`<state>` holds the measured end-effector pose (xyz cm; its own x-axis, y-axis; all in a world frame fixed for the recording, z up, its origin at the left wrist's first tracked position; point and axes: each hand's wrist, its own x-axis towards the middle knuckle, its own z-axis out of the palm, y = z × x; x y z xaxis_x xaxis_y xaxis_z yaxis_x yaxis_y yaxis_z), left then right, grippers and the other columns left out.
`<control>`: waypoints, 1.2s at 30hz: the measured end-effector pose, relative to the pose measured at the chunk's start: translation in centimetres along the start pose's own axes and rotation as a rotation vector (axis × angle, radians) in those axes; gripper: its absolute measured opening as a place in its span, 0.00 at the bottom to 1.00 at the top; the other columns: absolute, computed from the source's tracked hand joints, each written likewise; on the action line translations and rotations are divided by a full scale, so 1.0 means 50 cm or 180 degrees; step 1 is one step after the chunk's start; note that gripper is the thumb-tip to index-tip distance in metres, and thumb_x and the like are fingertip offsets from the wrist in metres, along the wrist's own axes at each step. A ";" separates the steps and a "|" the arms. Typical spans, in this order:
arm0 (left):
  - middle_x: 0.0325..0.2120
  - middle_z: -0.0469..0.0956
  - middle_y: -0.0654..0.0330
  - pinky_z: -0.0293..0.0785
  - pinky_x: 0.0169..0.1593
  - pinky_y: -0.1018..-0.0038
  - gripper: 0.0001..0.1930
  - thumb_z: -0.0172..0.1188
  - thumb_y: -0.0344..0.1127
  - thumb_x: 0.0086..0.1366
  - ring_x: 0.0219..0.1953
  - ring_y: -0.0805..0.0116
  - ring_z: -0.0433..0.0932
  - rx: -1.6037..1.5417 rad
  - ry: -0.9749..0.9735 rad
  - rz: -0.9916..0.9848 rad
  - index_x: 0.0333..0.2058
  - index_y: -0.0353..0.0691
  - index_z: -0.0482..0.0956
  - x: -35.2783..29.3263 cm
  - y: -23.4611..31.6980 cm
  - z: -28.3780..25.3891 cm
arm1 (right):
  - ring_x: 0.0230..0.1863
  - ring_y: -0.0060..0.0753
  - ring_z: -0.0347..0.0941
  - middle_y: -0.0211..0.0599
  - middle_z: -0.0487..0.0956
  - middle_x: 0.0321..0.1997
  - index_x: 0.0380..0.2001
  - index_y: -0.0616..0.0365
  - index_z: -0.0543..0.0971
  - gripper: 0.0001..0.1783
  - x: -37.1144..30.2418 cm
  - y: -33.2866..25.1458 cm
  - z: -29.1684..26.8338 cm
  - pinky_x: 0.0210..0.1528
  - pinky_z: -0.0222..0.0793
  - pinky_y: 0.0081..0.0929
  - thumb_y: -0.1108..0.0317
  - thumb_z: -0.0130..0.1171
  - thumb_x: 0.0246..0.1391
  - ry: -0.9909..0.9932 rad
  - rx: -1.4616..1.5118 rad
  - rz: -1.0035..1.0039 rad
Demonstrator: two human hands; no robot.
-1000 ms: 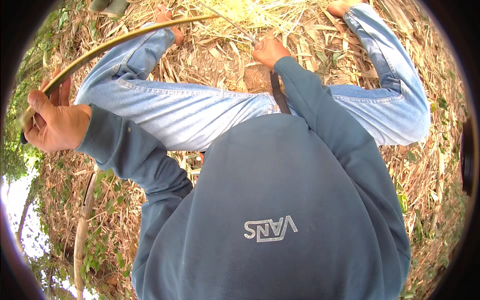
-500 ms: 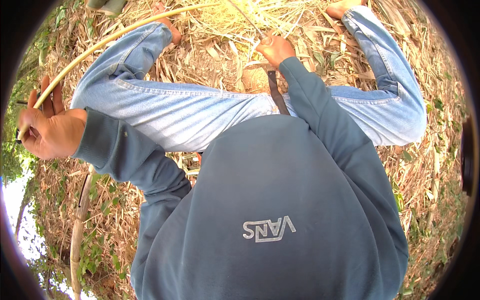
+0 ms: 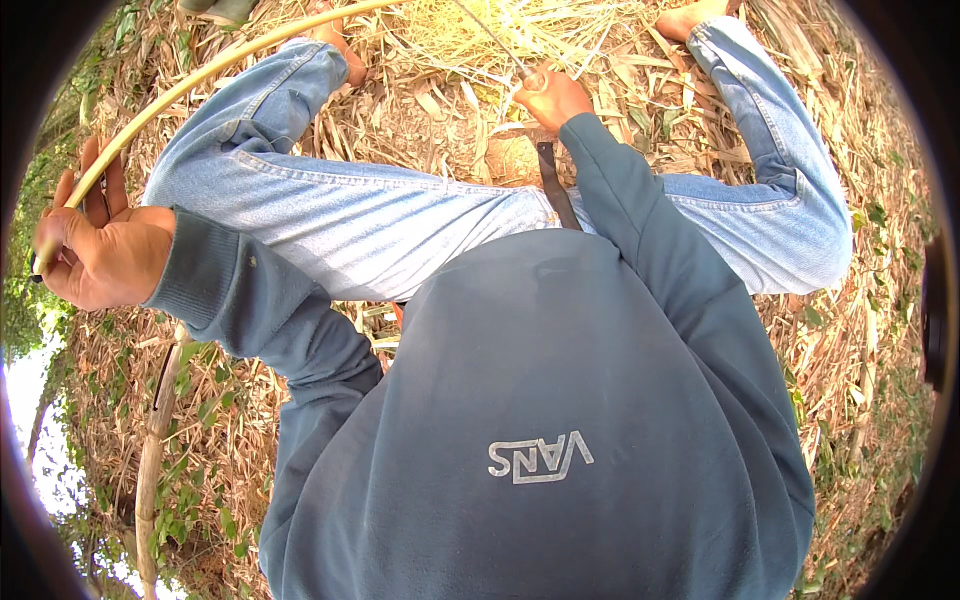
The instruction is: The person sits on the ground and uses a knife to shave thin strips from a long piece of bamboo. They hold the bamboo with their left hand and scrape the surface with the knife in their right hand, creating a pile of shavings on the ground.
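My left hand, at the far left, grips the end of a long, pale yellow bamboo pole. Its fingers curl around the end, and the pole arcs up and to the right past the top edge. In front of me, between my legs, my right hand is closed on the handle of a slim, dark tool. The tool's thin shaft or blade points up and left; its tip is out of view. Pale yellow shavings lie on the ground below the tool and pole.
My jeans-clad legs spread to both sides, bare feet at the top. A dark strap hangs at my waist. Dry leaves cover the ground. A pole stands at lower left, and dark boots show at top left.
The left hand and the pole have shifted very slightly upward. The right hand and its tool stay almost where they were.
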<state>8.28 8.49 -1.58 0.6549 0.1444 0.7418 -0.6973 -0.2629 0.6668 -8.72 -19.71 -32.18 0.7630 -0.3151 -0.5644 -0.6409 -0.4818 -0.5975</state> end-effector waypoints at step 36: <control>0.51 0.71 0.46 0.71 0.53 0.65 0.20 0.50 0.37 0.68 0.50 0.56 0.74 -0.0131 -0.1803 -0.1283 0.54 0.29 0.67 -0.053 0.079 0.086 | 0.23 0.12 0.66 0.24 0.72 0.22 0.33 0.60 0.75 0.16 -0.189 -0.063 -0.167 0.23 0.61 0.14 0.56 0.56 0.59 -0.0107 0.2148 -0.0973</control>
<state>5.04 2.97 -1.20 0.9083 -0.2999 0.2916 -0.3710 -0.2553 0.8929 -13.22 -22.06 -20.18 0.9196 -0.2170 -0.3274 -0.3207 0.0666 -0.9448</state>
